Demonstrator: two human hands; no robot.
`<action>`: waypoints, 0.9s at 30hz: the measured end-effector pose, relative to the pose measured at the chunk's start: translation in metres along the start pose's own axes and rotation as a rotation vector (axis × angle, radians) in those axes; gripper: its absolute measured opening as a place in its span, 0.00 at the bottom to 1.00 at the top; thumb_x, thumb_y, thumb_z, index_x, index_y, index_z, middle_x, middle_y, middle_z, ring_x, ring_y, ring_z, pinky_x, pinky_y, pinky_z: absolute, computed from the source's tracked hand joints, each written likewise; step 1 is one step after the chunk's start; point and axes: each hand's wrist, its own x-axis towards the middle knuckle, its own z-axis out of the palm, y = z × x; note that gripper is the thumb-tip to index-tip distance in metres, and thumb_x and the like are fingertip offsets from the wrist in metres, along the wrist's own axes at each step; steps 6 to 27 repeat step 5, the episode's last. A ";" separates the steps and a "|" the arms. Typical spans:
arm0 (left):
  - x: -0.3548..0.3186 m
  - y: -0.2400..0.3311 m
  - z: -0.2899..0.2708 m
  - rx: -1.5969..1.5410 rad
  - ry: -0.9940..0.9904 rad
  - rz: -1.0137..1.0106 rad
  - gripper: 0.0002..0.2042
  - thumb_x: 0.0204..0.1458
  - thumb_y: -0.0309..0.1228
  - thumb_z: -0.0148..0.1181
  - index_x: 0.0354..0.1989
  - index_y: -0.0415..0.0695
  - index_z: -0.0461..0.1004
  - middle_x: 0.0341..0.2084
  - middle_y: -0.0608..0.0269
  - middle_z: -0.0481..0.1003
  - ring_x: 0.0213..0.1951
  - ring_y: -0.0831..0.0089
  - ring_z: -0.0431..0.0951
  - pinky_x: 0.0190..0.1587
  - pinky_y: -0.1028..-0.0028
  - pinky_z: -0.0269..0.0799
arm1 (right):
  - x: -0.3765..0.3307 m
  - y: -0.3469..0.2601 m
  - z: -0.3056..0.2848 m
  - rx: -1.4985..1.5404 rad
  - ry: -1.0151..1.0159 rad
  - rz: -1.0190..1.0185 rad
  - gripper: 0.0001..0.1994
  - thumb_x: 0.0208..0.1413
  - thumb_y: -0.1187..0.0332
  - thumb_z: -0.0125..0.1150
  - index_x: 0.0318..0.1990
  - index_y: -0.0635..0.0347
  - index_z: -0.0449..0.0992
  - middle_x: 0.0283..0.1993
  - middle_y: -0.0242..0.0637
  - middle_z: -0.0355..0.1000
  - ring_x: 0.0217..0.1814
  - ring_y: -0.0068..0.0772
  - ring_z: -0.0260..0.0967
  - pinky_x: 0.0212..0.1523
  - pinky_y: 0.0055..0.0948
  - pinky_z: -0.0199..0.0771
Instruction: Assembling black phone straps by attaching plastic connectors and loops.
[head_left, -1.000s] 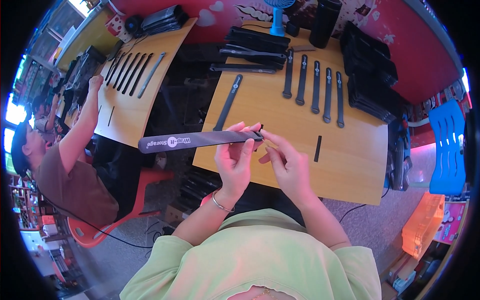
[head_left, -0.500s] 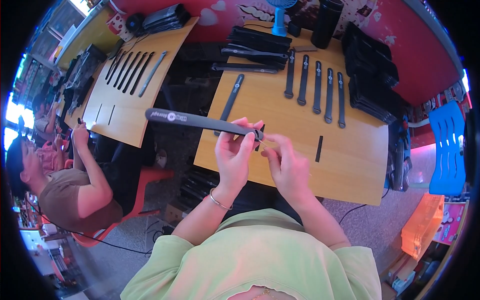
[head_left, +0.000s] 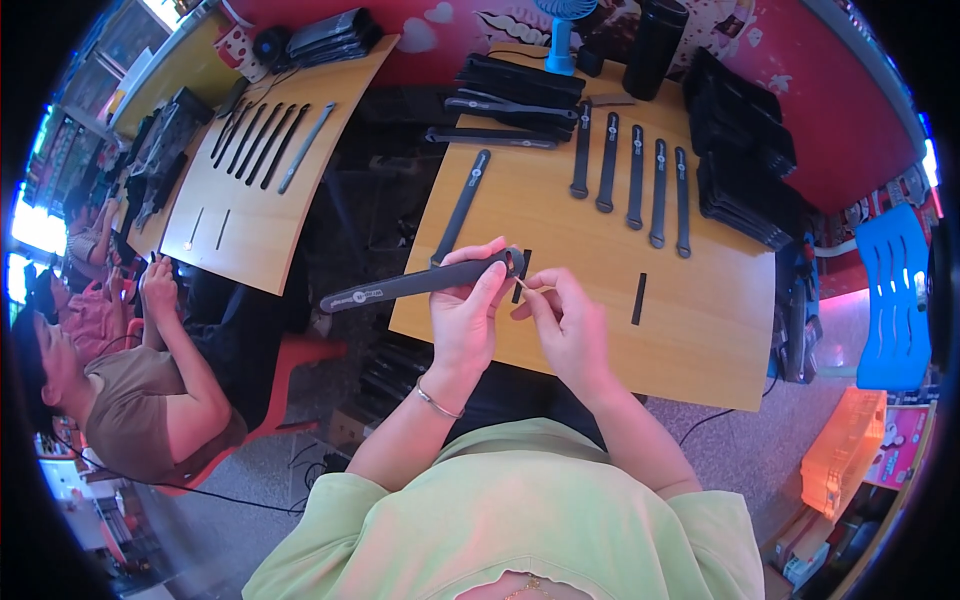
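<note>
My left hand [head_left: 465,325] is closed on a dark grey strap [head_left: 395,286] with white print, gripped near its slotted end. The strap's long free end points left and slightly toward me, above the table's left edge. Beside the slotted end, my right hand [head_left: 572,335] is closed in a pinch on a thin pale stick-like piece [head_left: 527,286], too small to make out well. A similar printed strap [head_left: 464,205] lies on the table just beyond my left hand. Two short black strips [head_left: 639,298] lie on the wood, one partly behind my fingers.
Several straps [head_left: 637,178] lie in a row across the wooden table [head_left: 700,330]. Behind are a strap pile [head_left: 520,88], a blue fan [head_left: 560,40] and a black cylinder [head_left: 655,50]; black stacks [head_left: 742,190] stand right. Another person [head_left: 150,400] sits at the left table [head_left: 255,225].
The strap's free end has swung down toward me, and its slotted end has tilted up. My right hand has shifted slightly left, keeping its pinch beside that end.
</note>
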 end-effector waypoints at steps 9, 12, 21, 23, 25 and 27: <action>0.001 -0.004 -0.003 0.028 0.020 0.029 0.13 0.54 0.17 0.54 0.47 0.44 0.69 0.50 0.55 0.71 0.50 0.64 0.75 0.48 0.73 0.75 | 0.001 0.000 0.001 0.020 -0.041 0.089 0.05 0.58 0.71 0.56 0.39 0.59 0.69 0.24 0.37 0.76 0.22 0.26 0.72 0.23 0.23 0.66; 0.001 -0.004 -0.003 0.028 0.020 0.029 0.13 0.54 0.17 0.54 0.47 0.44 0.69 0.50 0.55 0.71 0.50 0.64 0.75 0.48 0.73 0.75 | 0.001 0.000 0.001 0.020 -0.041 0.089 0.05 0.58 0.71 0.56 0.39 0.59 0.69 0.24 0.37 0.76 0.22 0.26 0.72 0.23 0.23 0.66; 0.001 -0.004 -0.003 0.028 0.020 0.029 0.13 0.54 0.17 0.54 0.47 0.44 0.69 0.50 0.55 0.71 0.50 0.64 0.75 0.48 0.73 0.75 | 0.001 0.000 0.001 0.020 -0.041 0.089 0.05 0.58 0.71 0.56 0.39 0.59 0.69 0.24 0.37 0.76 0.22 0.26 0.72 0.23 0.23 0.66; 0.001 -0.004 -0.003 0.028 0.020 0.029 0.13 0.54 0.17 0.54 0.47 0.44 0.69 0.50 0.55 0.71 0.50 0.64 0.75 0.48 0.73 0.75 | 0.001 0.000 0.001 0.020 -0.041 0.089 0.05 0.58 0.71 0.56 0.39 0.59 0.69 0.24 0.37 0.76 0.22 0.26 0.72 0.23 0.23 0.66; 0.001 -0.004 -0.003 0.028 0.020 0.029 0.13 0.54 0.17 0.54 0.47 0.44 0.69 0.50 0.55 0.71 0.50 0.64 0.75 0.48 0.73 0.75 | 0.001 0.000 0.001 0.020 -0.041 0.089 0.05 0.58 0.71 0.56 0.39 0.59 0.69 0.24 0.37 0.76 0.22 0.26 0.72 0.23 0.23 0.66; 0.001 -0.004 -0.003 0.028 0.020 0.029 0.13 0.54 0.17 0.54 0.47 0.44 0.69 0.50 0.55 0.71 0.50 0.64 0.75 0.48 0.73 0.75 | 0.001 0.000 0.001 0.020 -0.041 0.089 0.05 0.58 0.71 0.56 0.39 0.59 0.69 0.24 0.37 0.76 0.22 0.26 0.72 0.23 0.23 0.66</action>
